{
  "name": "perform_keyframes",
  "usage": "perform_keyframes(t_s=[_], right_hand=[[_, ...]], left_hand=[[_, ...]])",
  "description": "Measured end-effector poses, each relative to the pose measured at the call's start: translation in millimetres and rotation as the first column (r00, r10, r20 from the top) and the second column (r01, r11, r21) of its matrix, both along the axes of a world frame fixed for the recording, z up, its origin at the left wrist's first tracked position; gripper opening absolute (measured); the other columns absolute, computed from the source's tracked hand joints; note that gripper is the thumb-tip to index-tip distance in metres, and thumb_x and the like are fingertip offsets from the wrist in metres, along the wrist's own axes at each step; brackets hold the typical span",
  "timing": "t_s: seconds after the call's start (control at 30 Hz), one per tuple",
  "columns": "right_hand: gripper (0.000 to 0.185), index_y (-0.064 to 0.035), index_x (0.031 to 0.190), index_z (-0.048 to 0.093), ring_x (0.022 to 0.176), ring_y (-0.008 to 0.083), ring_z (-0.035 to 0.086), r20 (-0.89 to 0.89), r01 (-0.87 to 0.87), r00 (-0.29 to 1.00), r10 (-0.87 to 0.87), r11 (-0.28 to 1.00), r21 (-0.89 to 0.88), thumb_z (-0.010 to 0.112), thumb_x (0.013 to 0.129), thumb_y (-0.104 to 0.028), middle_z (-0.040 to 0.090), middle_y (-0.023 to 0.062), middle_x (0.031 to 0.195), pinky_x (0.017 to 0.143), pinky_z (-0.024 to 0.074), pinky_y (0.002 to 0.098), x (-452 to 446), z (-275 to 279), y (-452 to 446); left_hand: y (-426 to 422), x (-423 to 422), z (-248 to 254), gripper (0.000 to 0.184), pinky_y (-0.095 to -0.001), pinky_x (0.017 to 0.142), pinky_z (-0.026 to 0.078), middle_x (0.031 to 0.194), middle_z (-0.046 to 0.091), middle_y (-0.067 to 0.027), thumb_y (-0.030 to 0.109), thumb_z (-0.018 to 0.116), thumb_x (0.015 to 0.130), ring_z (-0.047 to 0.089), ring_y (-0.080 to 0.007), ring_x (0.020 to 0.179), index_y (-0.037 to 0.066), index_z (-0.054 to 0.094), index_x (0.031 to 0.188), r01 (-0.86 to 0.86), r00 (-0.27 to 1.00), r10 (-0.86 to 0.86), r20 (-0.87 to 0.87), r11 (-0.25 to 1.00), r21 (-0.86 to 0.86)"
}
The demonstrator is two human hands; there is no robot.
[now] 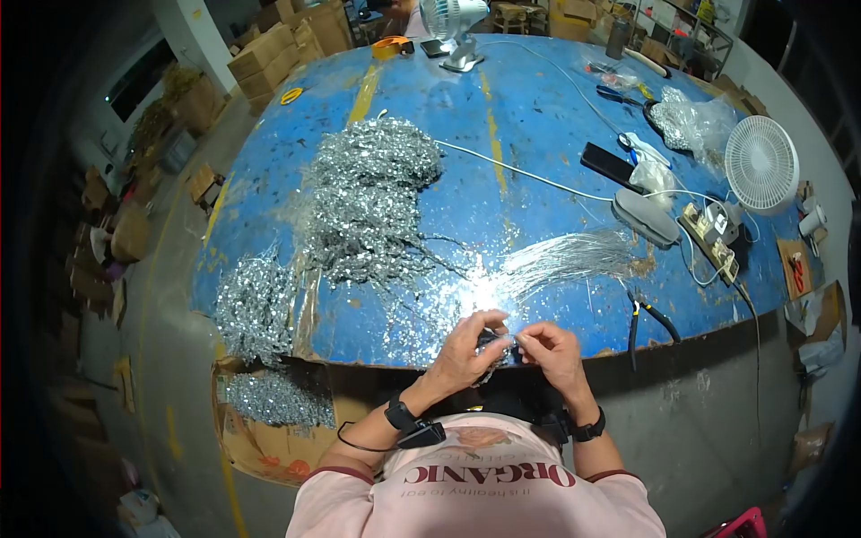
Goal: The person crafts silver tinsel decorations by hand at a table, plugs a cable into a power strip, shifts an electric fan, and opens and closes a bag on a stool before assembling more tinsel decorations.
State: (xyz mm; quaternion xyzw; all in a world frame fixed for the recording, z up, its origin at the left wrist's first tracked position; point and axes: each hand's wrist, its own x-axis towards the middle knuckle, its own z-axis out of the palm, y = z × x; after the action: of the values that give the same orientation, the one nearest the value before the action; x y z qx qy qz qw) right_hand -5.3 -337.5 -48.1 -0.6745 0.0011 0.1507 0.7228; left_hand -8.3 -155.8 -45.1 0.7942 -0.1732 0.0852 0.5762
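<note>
At the near edge of the blue table, my left hand [468, 351] is closed, thumb and fingers pinching a thin tinsel strand; a dark bit shows beneath the fingers and a silvery piece hangs below. My right hand [552, 352] is pinched close beside it, fingertips on what looks like a fine wire. Beyond my hands lies a bundle of thin silver wires [574, 255] on the table. A large heap of silver tinsel [372, 197] lies to the left, with loose strands reaching toward my hands. Black-handled pliers [647, 320] rest to the right.
More tinsel [256, 305] drapes over the left table edge, above a cardboard box [269, 439] of tinsel. On the right are a grey case [646, 217], a black phone [613, 168], a power strip [708, 238] with cables and a white fan [761, 157]. Another fan [455, 22] stands at the back.
</note>
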Motion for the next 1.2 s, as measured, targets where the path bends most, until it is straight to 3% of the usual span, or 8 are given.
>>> perform_keyframes(t_s=[0.3, 0.43, 0.53, 0.73, 0.9, 1.0, 1.07, 1.2], right_hand=[[0.012, -0.0007, 0.091, 0.062, 0.064, 0.0041, 0.052, 0.095, -0.122, 0.988, 0.123, 0.992, -0.024, 0.06, 0.089, -0.013, 0.058, -0.0014, 0.072, 0.056, 0.0433, 0.0189, 0, -2, 0], [0.016, -0.0019, 0.092, 0.062, 0.064, 0.0032, 0.052, 0.128, -0.15, 0.982, 0.139, 0.986, 0.075, 0.059, 0.091, -0.018, 0.056, -0.0022, 0.075, 0.057, 0.0444, 0.0191, 0, -9, 6], [0.016, -0.0031, 0.095, 0.062, 0.064, 0.0025, 0.052, 0.086, -0.154, 0.987, 0.135, 0.951, 0.267, 0.058, 0.091, -0.018, 0.058, -0.0019, 0.076, 0.056, 0.0434, 0.0175, 0, -7, 6], [0.017, -0.0012, 0.1, 0.061, 0.065, 0.0038, 0.055, 0.157, -0.112, 0.986, 0.061, 0.933, 0.343, 0.056, 0.093, -0.015, 0.062, 0.0018, 0.079, 0.058, 0.0449, 0.017, -3, -16, -6], [0.014, -0.0022, 0.099, 0.065, 0.072, 0.0081, 0.061, 0.15, 0.167, 0.97, -0.191, 0.973, 0.158, 0.057, 0.09, -0.01, 0.064, 0.0022, 0.089, 0.062, 0.0485, 0.019, -10, -5, -31], [0.013, 0.0003, 0.096, 0.064, 0.072, 0.0094, 0.061, 0.197, 0.281, 0.923, -0.33, 0.929, 0.239, 0.056, 0.09, -0.008, 0.065, 0.0068, 0.088, 0.063, 0.0491, 0.0212, -19, -16, -67], [0.014, 0.0002, 0.097, 0.064, 0.071, 0.0097, 0.061, 0.211, 0.387, 0.877, -0.432, 0.895, 0.221, 0.057, 0.09, -0.009, 0.066, 0.0074, 0.086, 0.062, 0.0484, 0.0211, -28, -19, -91], [0.015, -0.0002, 0.097, 0.064, 0.069, 0.0092, 0.061, 0.176, 0.583, 0.73, -0.661, 0.736, 0.343, 0.057, 0.091, -0.012, 0.065, 0.0057, 0.082, 0.061, 0.0474, 0.0201, -35, -22, -125]], left_hand=[[17, 8, 1, 0.007, -0.0277, 0.066, 0.046, 0.079, 0.061, -0.0099, -0.001, 0.064, 0.079, 0.059, -0.0198, 0.073, 0.0, 0.063, 0.085, 0.088, 0.986, -0.093, 0.138, 0.995, 0.043], [20, 3, -11, 0.012, -0.0294, 0.073, 0.048, 0.086, 0.061, -0.0056, -0.003, 0.059, 0.08, 0.058, -0.0161, 0.079, 0.0, 0.063, 0.092, -0.012, 0.949, -0.051, -0.312, 0.981, -0.195], [-5, -2, 9, 0.018, -0.0302, 0.083, 0.045, 0.094, 0.063, -0.0084, 0.002, 0.061, 0.081, 0.058, -0.0198, 0.096, 0.0, 0.062, 0.099, 0.03, 0.982, -0.038, -0.183, 0.999, -0.045], [0, 10, 11, 0.018, -0.0306, 0.079, 0.046, 0.092, 0.062, -0.0091, 0.009, 0.067, 0.079, 0.059, -0.0216, 0.087, 0.002, 0.061, 0.095, 0.347, 0.937, -0.343, -0.07, 0.882, 0.319], [56, 9, 11, 0.018, -0.0231, 0.069, 0.048, 0.085, 0.063, -0.0064, 0.001, 0.063, 0.081, 0.061, -0.012, 0.076, 0.0, 0.06, 0.099, 0.059, 0.801, -0.302, -0.517, 0.899, -0.434], [119, -5, 75, 0.017, -0.0239, 0.057, 0.048, 0.078, 0.061, -0.0064, 0.006, 0.06, 0.081, 0.059, -0.0122, 0.066, 0.001, 0.059, 0.097, -0.29, 0.801, -0.035, -0.598, 0.851, -0.438], [180, -10, 83, 0.017, -0.0219, 0.052, 0.046, 0.081, 0.059, -0.005, 0.01, 0.058, 0.081, 0.054, -0.0095, 0.058, 0.003, 0.057, 0.096, -0.414, 0.879, 0.204, -0.431, 0.775, -0.477], [269, 11, 98, 0.015, -0.0212, 0.062, 0.04, 0.084, 0.055, 0.0001, 0.012, 0.055, 0.087, 0.049, -0.007, 0.07, 0.003, 0.058, 0.099, -0.566, 0.822, 0.57, 0.0, 0.816, -0.113]])
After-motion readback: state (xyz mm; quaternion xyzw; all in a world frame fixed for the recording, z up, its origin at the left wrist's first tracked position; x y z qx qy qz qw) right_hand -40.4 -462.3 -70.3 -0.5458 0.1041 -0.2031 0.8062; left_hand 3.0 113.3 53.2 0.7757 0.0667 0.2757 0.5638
